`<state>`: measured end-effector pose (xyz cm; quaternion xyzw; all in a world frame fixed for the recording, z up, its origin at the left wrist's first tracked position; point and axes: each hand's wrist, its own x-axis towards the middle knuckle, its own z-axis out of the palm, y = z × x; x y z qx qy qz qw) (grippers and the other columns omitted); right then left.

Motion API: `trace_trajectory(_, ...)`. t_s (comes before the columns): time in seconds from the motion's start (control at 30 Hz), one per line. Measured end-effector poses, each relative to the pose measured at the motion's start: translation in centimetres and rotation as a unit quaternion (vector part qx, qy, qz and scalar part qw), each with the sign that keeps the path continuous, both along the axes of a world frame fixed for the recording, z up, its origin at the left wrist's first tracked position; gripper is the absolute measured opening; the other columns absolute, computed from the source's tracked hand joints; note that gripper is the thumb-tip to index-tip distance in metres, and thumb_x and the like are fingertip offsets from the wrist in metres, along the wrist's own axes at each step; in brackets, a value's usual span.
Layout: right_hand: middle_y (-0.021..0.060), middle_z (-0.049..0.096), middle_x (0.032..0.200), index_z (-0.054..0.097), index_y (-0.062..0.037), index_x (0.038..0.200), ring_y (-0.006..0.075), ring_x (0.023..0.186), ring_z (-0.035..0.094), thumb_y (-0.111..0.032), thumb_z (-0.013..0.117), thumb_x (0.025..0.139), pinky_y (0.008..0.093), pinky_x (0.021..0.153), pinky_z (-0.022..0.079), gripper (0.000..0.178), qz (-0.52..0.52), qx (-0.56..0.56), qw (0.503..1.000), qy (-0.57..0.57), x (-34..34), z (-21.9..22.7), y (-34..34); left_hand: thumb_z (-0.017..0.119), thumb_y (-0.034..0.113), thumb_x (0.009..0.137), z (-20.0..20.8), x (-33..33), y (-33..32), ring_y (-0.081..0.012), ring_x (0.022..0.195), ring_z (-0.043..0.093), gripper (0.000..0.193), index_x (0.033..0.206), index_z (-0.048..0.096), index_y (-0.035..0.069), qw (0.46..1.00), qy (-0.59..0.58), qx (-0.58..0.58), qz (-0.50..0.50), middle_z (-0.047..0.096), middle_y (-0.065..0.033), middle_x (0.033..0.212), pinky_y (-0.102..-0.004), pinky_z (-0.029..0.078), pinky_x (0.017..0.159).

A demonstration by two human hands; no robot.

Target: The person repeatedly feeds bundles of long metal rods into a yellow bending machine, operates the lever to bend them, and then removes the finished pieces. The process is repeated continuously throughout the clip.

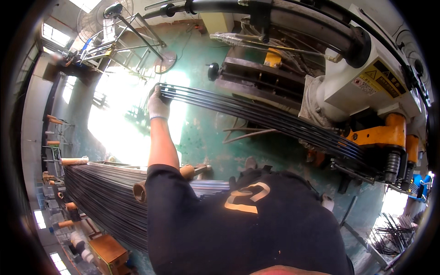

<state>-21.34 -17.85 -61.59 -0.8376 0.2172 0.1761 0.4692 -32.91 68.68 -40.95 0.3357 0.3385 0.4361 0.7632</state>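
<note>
My left hand point(159, 103), in a pale knit glove, reaches out ahead to the left and is closed round the end of a bundle of long, thin dark metal tubes point(247, 109). The tubes slant down to the right, and their other ends run into the orange clamp part point(380, 133) of a large machine. Beside my body on the right, a small pale patch that looks like my gloved right hand point(327, 201) shows past the dark shirt. Its fingers are mostly hidden.
The white machine body point(362, 87) with warning labels stands at the right. Behind my left arm, a big stack of dark tubes point(105, 197) lies on a rack with brown rollers. A metal frame point(123, 43) and a fan stand far left. Loose rods point(392, 233) fill a bin lower right.
</note>
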Motion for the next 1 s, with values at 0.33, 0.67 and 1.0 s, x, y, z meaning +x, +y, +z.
trace_trajectory(0.33,0.0065,0.067,0.071,0.071,0.0012,0.084,0.0187,0.056,0.06,-0.025,0.07,0.096,0.0346,0.049,0.045,0.029,-0.001,0.005,0.999,0.033,2.0,0.5,1.9,0.053,0.022,0.106,-5.6,-3.6,6.5,-0.0311,0.117,0.063,0.032,0.134,0.059,0.008,0.934,0.179,0.275,-0.141,0.066,-0.0145,0.126,-0.0485,0.052,0.102)
trace_trajectory(0.67,0.0177,0.074,0.086,0.076,0.0034,0.096,0.0279,0.084,0.07,-0.039,0.067,0.093,0.0389,0.081,0.052,0.044,0.024,-0.155,0.983,0.098,-0.2,6.4,3.3,0.052,0.031,0.108,-2.1,-3.6,4.5,-0.042,0.138,0.049,0.042,0.142,0.055,0.006,0.961,-0.05,0.005,-0.273,0.056,-0.0213,0.145,-0.0637,0.033,0.121)
trace_trajectory(1.0,0.0236,0.076,0.104,0.077,0.0006,0.108,0.0386,0.105,0.071,-0.04,0.071,0.093,0.0425,0.094,0.053,0.044,0.058,-0.118,0.977,0.165,5.4,0.9,-3.2,0.042,0.039,0.11,-2.2,0.9,-9.4,-0.0395,0.151,0.034,0.064,0.159,0.028,0.0,0.986,-0.051,-0.131,0.088,0.035,-0.0212,0.163,-0.0573,0.026,0.126)
